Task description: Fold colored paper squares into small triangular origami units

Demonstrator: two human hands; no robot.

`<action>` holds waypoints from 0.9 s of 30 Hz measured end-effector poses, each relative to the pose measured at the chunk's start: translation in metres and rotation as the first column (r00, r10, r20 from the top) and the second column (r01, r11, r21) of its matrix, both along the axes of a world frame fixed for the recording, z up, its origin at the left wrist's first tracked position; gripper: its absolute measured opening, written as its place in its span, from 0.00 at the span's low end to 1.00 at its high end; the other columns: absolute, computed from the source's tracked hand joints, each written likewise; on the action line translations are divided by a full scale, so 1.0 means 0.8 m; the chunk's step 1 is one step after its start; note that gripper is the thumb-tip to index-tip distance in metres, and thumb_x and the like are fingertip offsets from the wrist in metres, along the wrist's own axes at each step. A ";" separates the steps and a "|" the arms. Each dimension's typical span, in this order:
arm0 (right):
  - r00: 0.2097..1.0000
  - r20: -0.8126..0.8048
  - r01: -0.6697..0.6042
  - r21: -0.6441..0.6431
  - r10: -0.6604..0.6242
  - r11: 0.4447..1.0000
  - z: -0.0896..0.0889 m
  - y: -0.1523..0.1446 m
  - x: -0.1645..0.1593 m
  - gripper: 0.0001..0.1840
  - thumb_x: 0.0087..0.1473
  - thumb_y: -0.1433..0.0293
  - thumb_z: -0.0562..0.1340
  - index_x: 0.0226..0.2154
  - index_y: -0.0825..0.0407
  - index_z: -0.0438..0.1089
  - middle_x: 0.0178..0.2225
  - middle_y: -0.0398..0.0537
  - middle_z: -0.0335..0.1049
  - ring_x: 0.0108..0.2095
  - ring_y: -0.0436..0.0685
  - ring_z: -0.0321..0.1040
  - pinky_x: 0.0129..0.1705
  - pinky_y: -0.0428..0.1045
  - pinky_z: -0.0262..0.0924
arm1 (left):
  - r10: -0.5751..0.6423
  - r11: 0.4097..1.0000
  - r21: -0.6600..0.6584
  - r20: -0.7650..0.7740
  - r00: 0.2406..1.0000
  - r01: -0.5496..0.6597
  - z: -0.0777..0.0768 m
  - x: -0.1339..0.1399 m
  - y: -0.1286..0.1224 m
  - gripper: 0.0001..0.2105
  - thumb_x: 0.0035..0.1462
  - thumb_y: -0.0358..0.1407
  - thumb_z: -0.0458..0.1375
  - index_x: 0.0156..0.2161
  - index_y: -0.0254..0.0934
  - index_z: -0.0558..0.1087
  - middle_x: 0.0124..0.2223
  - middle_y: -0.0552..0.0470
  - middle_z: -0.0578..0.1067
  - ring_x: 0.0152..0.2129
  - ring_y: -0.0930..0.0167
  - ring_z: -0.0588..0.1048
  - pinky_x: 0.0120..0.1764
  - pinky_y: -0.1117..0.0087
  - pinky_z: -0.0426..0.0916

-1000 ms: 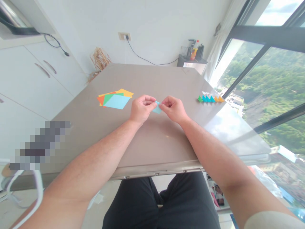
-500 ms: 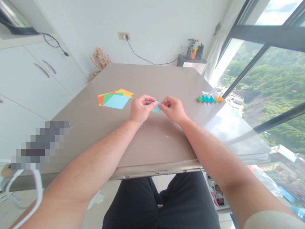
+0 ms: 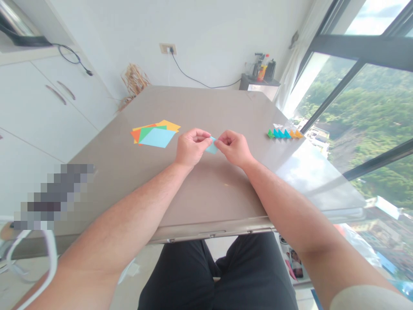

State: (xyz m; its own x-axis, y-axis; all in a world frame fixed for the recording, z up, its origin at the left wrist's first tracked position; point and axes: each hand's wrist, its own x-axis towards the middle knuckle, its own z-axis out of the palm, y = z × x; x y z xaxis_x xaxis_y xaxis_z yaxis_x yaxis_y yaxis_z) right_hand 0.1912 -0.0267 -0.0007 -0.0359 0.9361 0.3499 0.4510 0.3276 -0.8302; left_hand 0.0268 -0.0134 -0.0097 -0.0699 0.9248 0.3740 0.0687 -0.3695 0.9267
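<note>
A small piece of light blue paper (image 3: 211, 149) is pinched between my two hands above the middle of the table. My left hand (image 3: 192, 146) grips its upper left part with thumb and fingertips. On the other side, my right hand (image 3: 234, 147) pinches the right edge the same way. The fingers cover much of the paper, so its folds cannot be made out. Left of my hands lies a loose fan of coloured paper sheets (image 3: 158, 137), light blue on top, with green, orange and yellow beneath.
A row of small folded paper pieces (image 3: 281, 134), green, blue and orange, stands near the table's (image 3: 206, 107) right edge. A blurred-out dark object (image 3: 54, 193) and a white cable (image 3: 51, 249) are at the left front. Large windows (image 3: 380, 107) rise on the right.
</note>
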 end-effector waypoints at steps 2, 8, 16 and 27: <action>1.000 0.005 0.000 -0.002 0.000 1.000 0.001 -0.001 0.000 0.10 0.50 0.63 0.64 0.25 0.50 0.65 0.20 0.37 0.62 0.22 0.48 0.55 0.26 0.47 0.50 | 0.002 1.000 0.004 -0.004 1.000 -0.002 0.000 0.000 0.001 0.07 0.46 0.36 0.69 0.32 0.38 0.79 0.30 0.52 0.80 0.29 0.69 0.78 0.36 0.68 0.71; 1.000 0.025 0.004 0.017 -0.004 1.000 -0.001 -0.001 -0.001 0.10 0.50 0.62 0.64 0.25 0.50 0.66 0.20 0.37 0.63 0.23 0.49 0.56 0.26 0.47 0.50 | -0.017 0.999 0.028 -0.007 1.000 0.017 -0.001 0.000 0.003 0.06 0.47 0.36 0.68 0.33 0.39 0.81 0.31 0.52 0.81 0.31 0.68 0.79 0.38 0.67 0.72; 0.999 0.047 0.003 0.035 -0.005 0.999 -0.001 -0.001 -0.002 0.10 0.51 0.62 0.63 0.26 0.50 0.66 0.20 0.37 0.63 0.23 0.49 0.57 0.27 0.47 0.51 | 0.000 1.000 0.014 0.009 1.000 0.000 -0.002 0.002 0.004 0.05 0.48 0.36 0.67 0.31 0.38 0.79 0.30 0.53 0.80 0.30 0.69 0.77 0.38 0.68 0.71; 0.970 0.234 0.068 0.003 -0.066 0.998 -0.001 -0.002 -0.009 0.09 0.54 0.60 0.62 0.30 0.48 0.70 0.26 0.42 0.70 0.27 0.52 0.63 0.31 0.49 0.54 | 0.033 0.997 -0.076 0.116 0.993 -0.025 -0.001 0.000 0.007 0.03 0.47 0.33 0.65 0.29 0.36 0.77 0.32 0.49 0.81 0.32 0.68 0.78 0.38 0.67 0.71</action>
State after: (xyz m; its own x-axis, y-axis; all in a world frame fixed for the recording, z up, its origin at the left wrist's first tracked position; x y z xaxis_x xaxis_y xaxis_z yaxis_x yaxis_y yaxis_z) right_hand 0.1838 -0.0283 -0.0014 -0.0533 0.9409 0.3345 0.6534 0.2862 -0.7008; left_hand 0.0271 -0.0077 -0.0102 -0.1364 0.9468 0.2915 -0.0322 -0.2983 0.9539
